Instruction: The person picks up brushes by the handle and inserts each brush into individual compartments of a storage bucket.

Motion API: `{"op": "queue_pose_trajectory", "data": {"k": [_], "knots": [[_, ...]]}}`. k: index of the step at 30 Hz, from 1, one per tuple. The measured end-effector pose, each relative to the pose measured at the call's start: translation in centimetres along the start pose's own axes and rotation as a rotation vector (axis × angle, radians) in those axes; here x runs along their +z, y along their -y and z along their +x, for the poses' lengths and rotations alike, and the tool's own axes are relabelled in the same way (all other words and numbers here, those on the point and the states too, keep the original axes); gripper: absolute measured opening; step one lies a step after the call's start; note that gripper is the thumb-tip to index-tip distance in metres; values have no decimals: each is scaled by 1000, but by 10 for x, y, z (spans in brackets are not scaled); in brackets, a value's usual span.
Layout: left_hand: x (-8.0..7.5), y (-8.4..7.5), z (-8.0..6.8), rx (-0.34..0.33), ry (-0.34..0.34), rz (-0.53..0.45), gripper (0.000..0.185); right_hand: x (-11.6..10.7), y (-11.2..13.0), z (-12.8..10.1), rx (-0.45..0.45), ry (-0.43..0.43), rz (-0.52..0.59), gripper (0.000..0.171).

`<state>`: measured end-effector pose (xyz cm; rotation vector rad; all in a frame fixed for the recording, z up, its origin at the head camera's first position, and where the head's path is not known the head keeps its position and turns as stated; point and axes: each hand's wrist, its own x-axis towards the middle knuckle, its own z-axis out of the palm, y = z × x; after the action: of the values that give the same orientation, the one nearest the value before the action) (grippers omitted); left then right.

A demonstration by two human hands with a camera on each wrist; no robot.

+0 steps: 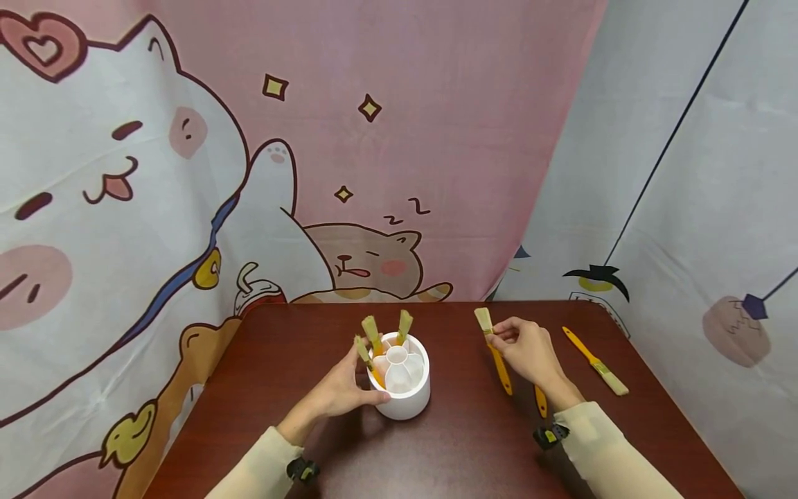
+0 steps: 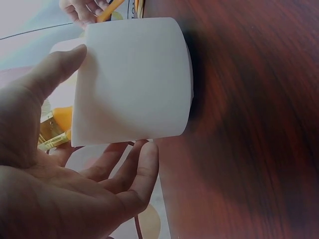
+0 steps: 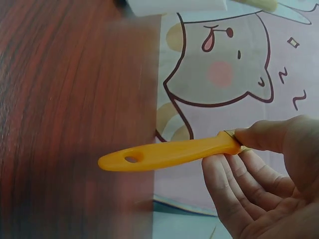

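A round white divided holder [image 1: 408, 403] stands on the table, with several petal-shaped compartments around a central tube. Three paintbrushes lean in its left and back compartments, bristles up, one of them the back paintbrush [image 1: 404, 326]. My left hand [image 1: 337, 389] grips the holder from the left, thumb at the rim and fingers around its side. To the right, my right hand [image 1: 528, 352] pinches a paintbrush by its ferrule, thumb against fingers. Its orange handle [image 3: 169, 155] points down toward the table, and its pale bristles [image 1: 483, 319] point up.
On the table's right side lies another paintbrush [image 1: 589, 355], bristles toward the near right. An orange handle [image 1: 540, 402] shows beneath my right wrist, the remainder hidden. The dark red-brown table [image 1: 436, 457] meets a cartoon-printed curtain [image 1: 461, 138] at the back.
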<state>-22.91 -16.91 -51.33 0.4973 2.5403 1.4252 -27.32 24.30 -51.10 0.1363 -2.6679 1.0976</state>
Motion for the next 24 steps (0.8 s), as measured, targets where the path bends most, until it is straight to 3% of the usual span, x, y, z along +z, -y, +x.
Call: {"op": "queue_pose_trajectory", "data": {"k": [24], "knots": [[1, -1, -2, -35, -25, 25, 126, 5, 35, -24, -72, 13, 56, 18]]}}
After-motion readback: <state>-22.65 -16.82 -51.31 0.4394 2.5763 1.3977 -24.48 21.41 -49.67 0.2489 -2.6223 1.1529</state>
